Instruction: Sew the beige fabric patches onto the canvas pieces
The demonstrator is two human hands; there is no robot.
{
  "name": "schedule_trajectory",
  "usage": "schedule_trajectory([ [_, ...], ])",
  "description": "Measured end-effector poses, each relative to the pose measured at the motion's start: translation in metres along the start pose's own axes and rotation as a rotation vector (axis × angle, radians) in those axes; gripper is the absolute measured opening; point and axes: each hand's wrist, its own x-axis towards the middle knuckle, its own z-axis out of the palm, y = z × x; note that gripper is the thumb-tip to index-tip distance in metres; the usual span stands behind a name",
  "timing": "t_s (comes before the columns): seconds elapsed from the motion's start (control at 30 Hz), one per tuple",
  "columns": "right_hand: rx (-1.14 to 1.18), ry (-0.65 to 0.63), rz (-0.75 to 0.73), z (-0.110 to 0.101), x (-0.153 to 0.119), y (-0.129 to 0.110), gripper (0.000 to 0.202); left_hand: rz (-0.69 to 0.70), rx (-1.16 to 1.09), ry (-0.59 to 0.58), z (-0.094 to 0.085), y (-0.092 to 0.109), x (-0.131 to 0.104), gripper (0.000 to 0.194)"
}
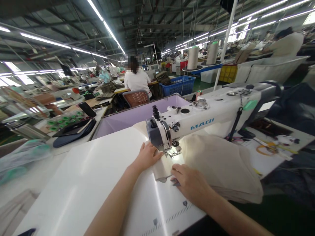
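Beige fabric [162,167] is at the sewing machine [184,123], stitched amount unclear; left hand [147,156] spread on it, can't tell right hand [190,180]'s grip.

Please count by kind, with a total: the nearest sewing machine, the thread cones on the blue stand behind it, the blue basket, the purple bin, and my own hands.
Nearest sewing machine: 1
Thread cones: 2
Blue basket: 1
Purple bin: 1
Own hands, left and right: 2
Total: 7
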Motion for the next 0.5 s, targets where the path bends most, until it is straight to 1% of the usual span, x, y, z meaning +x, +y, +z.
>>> schedule_trajectory([
  [0.13, -0.004, 0.005, 0.023, -0.0002, 0.0015, 0.0004, 0.018, 0.019, -0.025, 0.02, 0.0018, -0.0062, 0.0062, 0.034],
  [0.27, 0.01, -0.017, 0.026, -0.0049, 0.0023, 0.0002, 0.017, 0.023, -0.045, 0.042, 0.003, -0.0079, 0.0076, 0.04],
  [0.37, 0.001, -0.014, 0.015, -0.0062, 0.0019, 0.0002, 0.016, 0.014, -0.053, 0.052, 0.0031, -0.0069, 0.0074, 0.04],
  [0.5, -0.02, 0.029, -0.004, -0.0017, 0.0011, 0.0013, 0.011, 0.009, -0.042, 0.054, 0.0022, -0.0037, 0.0075, 0.036],
])
